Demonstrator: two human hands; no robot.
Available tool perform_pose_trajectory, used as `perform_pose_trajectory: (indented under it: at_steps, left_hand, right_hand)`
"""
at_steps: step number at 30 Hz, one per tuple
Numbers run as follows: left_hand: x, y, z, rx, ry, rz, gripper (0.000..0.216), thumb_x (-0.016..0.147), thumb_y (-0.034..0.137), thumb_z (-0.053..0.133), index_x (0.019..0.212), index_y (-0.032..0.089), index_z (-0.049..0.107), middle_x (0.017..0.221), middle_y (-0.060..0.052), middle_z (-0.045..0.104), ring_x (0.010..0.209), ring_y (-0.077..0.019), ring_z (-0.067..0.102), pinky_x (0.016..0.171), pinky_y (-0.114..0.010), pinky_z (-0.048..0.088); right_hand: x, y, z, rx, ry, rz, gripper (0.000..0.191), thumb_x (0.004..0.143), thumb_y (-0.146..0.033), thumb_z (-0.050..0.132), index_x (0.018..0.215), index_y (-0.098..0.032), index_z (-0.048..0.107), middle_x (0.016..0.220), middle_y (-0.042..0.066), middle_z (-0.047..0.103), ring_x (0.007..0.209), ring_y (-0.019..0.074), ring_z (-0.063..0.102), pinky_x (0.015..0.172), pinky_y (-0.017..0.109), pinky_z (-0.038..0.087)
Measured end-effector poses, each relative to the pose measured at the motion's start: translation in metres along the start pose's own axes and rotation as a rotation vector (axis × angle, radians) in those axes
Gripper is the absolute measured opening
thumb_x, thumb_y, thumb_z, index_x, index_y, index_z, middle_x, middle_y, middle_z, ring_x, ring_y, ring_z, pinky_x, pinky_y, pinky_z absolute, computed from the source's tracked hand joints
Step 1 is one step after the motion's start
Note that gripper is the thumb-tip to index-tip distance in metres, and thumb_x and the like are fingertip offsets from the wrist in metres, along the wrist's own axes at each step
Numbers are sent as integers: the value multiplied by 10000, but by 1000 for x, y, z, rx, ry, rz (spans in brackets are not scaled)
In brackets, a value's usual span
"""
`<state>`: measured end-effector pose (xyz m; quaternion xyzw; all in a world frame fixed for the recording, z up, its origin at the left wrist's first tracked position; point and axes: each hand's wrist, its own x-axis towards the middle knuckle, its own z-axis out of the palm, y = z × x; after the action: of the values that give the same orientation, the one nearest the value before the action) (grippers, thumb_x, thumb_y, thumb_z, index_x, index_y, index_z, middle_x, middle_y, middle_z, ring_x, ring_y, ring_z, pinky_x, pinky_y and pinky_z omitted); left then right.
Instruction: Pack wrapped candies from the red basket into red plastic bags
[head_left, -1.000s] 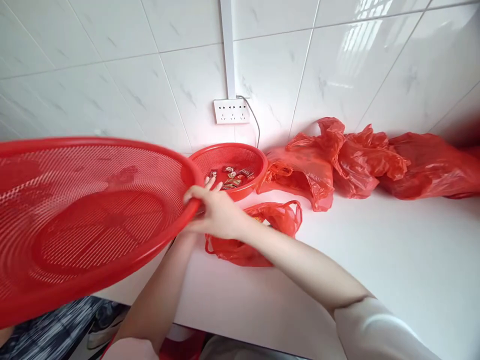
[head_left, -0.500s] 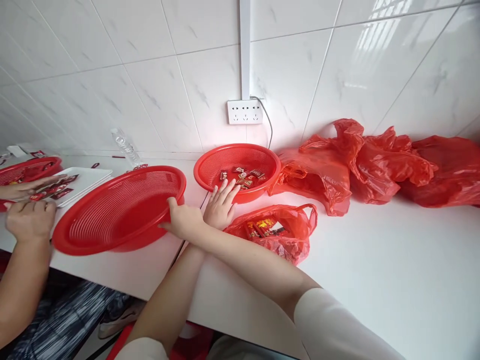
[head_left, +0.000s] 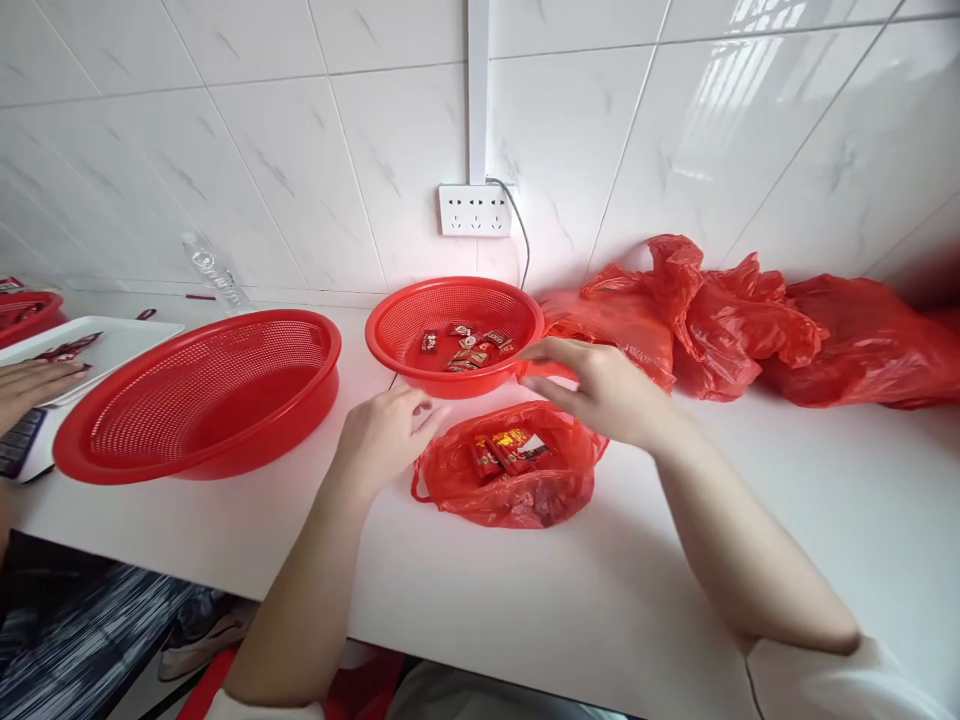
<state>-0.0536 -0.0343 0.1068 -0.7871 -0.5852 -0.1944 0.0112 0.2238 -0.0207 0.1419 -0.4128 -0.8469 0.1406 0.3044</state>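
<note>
My left hand [head_left: 386,430] lies loosely open, empty; candy bag [head_left: 510,485] just right of it; my right hand [head_left: 600,390] hovers spread, empty, above that bag; small basket [head_left: 397,330] ahead

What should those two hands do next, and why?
Probably grip the bag by its rim and spread it open: the left hand and right hand look empty, one at each side of it, and packets show inside its mouth. The small basket just behind holds loose sweets.
</note>
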Motion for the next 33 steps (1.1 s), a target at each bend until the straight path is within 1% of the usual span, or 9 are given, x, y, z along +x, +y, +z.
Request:
perform_pose_trajectory:
  at_steps: [4,8,12,16,18,20,24,29,33]
  left_hand:
    - [-1,-11,2,53,-554,-282,546,724,716,511,582,193,571,606,-57,602,510,-186,533,483,-288,321]
    - [4,-18,8,-151,-829,-155,437,721,541,610,495,196,465,519,17,450,446,-115,365,461,-273,249]
    - [9,-17,-9,-443,-534,-121,347,781,421,602,541,194,493,549,31,426,517,-116,402,493,-256,291]
    - [26,-11,-41,-1010,127,-95,241,814,343,620,620,200,610,642,10,548,644,-127,518,607,-243,422]
    - [38,-1,-57,-1253,373,-45,229,815,319,629,615,208,628,728,-10,608,738,-137,571,657,-240,464]
    - [50,14,-69,-1413,387,33,208,819,336,628,648,220,652,957,-30,666,973,-180,599,801,-281,501]
    - [66,47,-77,-1507,174,248,281,786,392,666,1045,282,661,1197,-35,625,1255,-258,495,1004,-390,442]
    - [68,73,-61,-1360,-19,295,589,772,304,715,1310,311,476,897,-1,609,836,-160,637,822,-330,517]
    - [64,89,-47,-1147,-229,280,332,758,282,731,1054,241,586,758,24,514,638,-93,512,589,-239,468]
  right_hand:
    - [-21,60,-12,-340,-318,428,548,871,-461,544,1351,-205,482,1194,145,637,1049,335,627,768,423,522]
    - [-21,78,-5,-276,-501,541,510,830,-281,590,1326,-201,509,1065,138,674,871,278,666,647,352,514]
    - [-14,65,-27,-17,-263,352,210,851,-297,580,1042,-253,652,961,49,691,843,208,659,734,339,534]
    - [-8,43,-61,398,672,110,125,840,-363,646,921,-268,644,904,27,673,877,218,665,829,434,548]
    - [-4,31,-70,453,933,66,65,841,-367,657,890,-331,635,902,9,670,934,229,663,900,465,531]
    - [1,20,-70,439,989,36,16,864,-375,627,879,-378,627,928,1,670,1010,237,650,956,471,511]
    - [6,4,-57,373,1023,-101,75,892,-352,580,946,-350,631,995,13,657,1068,239,633,965,478,505]
    - [6,-11,-42,385,867,-224,59,860,-274,644,913,-299,651,914,3,666,950,228,668,897,456,536]
    - [12,-24,-28,368,498,-386,132,880,-172,600,951,-271,650,915,17,680,900,208,663,845,416,553]
